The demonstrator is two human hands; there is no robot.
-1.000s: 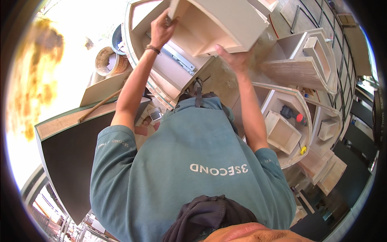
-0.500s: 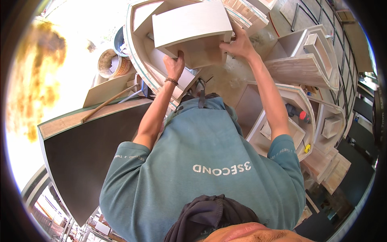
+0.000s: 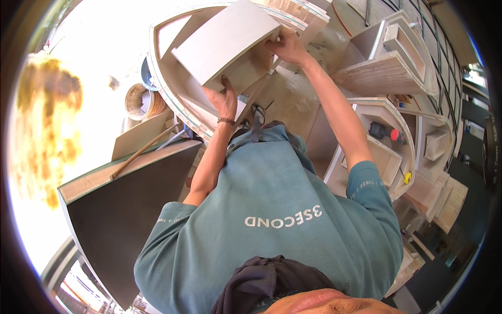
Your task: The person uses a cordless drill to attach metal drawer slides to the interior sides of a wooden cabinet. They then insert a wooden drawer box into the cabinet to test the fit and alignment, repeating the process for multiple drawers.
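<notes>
**Pale box (image 3: 227, 42) grasped in both hands above a curved cabinet (image 3: 194, 119)**

The left hand (image 3: 224, 99) grips the box's near edge, the right hand (image 3: 288, 47) its right end. The cabinet's rim curves round left of the left hand. Beyond it, farther left, are a bucket (image 3: 148, 102) and a wooden stick (image 3: 138, 156). Well right of both hands, past the right forearm, lies a red-ended power tool (image 3: 384, 131).

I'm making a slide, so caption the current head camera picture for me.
The left hand and right hand grip a pale box at an open, curved cabinet.
</notes>
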